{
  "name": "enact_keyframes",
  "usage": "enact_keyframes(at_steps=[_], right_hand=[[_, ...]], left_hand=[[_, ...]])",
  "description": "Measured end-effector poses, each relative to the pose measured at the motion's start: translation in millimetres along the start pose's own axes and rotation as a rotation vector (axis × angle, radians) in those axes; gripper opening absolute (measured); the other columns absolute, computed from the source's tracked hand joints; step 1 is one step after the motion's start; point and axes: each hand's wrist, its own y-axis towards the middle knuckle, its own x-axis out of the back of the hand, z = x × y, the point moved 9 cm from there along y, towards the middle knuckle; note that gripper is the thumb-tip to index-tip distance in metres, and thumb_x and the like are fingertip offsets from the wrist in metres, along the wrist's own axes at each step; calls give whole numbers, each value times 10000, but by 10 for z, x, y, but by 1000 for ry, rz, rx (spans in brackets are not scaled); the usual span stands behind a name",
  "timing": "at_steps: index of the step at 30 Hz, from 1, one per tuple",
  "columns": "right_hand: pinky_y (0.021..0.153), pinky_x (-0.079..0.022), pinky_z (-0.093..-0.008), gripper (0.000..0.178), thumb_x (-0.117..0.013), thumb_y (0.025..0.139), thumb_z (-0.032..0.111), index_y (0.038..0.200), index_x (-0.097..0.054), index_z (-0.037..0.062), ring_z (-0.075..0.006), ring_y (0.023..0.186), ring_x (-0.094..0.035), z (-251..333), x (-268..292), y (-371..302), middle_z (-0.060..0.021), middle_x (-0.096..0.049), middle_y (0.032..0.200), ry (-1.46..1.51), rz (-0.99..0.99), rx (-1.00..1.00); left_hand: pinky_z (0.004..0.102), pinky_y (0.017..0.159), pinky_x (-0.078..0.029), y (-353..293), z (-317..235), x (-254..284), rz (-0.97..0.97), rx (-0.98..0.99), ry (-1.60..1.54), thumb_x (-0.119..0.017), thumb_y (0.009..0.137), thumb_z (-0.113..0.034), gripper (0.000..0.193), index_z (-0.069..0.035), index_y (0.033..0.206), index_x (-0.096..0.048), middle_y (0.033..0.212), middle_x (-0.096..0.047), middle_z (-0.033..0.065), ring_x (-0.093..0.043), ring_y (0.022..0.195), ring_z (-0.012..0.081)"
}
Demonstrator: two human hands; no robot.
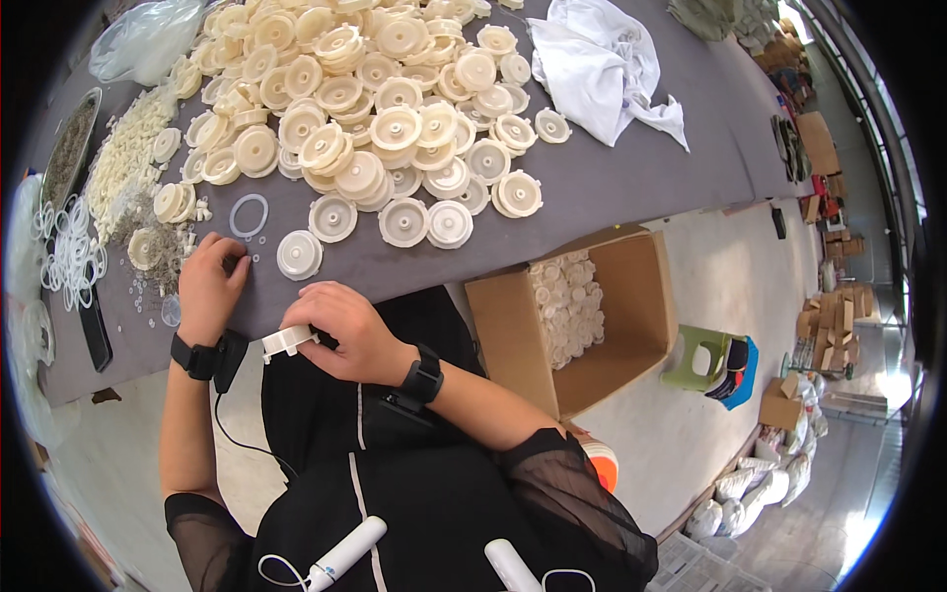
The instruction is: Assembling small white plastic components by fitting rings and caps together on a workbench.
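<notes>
My right hand (340, 326) grips a round cream plastic cap (286, 341) by its side, just off the table's near edge and above my lap. The cap is tilted, with small lugs along its rim. My left hand (210, 281) rests at the table edge with its fingers curled and pressed together; whatever they may pinch is hidden. Beside those fingers lie a translucent sealing ring (266, 212) and several tiny clear washers. A stacked pair of caps (299, 256) sits between the two hands, further in on the table.
A large heap of cream caps (395, 128) covers the grey table (631, 183). Small white parts (128, 148), white rings (71, 261) and a black phone (95, 331) lie left. A white cloth (597, 69) lies far right. Below stands an open cardboard box (631, 316) holding caps.
</notes>
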Motion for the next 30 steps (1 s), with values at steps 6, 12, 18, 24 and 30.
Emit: enact_keyframes(at_steps=[6, 12, 18, 24, 30], right_hand=[[885, -463, -409, 261, -658, 673, -19, 914, -601, 62, -280, 845, -593, -11, 2, -14, -73, -627, 874, 13, 19, -18], [900, -472, -425, 310, -634, 635, -48, 931, -610, 42, -304, 893, -606, -74, 26, -21, -86, -642, 903, -12, 55, -48], [842, -465, -411, 330, -670, 636, -44, 944, -600, 50, -329, 925, -581, -120, -100, -47, -101, -627, 918, 0, 119, -66], [880, -467, -422, 318, -663, 643, -43, 940, -595, 45, -319, 884, -594, -110, -159, 14, -97, -632, 900, -9, 134, -41], [889, -468, -432, 315, -658, 645, -45, 939, -594, 49, -304, 863, -600, -111, -59, 68, -93, -635, 896, -45, 128, -20]], left_hand=[[307, 634, -460, -54, 144, 4, 85, 74, 129, -642, 753, -52, 108, -6, 836, -590, 752, -567, 92, -590, 687, 220], [312, 642, -471, -142, 229, 213, -55, 91, -117, -625, 767, -40, 77, -27, 842, -615, 785, -569, 86, -597, 688, 204], [329, 647, -481, -172, 175, 182, 0, 149, -147, -645, 772, -74, 80, -47, 847, -642, 793, -575, 77, -598, 707, 226], [356, 674, -481, -54, -21, -48, 20, -36, -104, -648, 777, -76, 98, -50, 870, -663, 810, -591, 88, -594, 761, 266], [377, 647, -477, -90, -136, -92, 55, -101, 84, -657, 699, -86, 107, -48, 779, -596, 783, -589, 93, -593, 736, 282]])
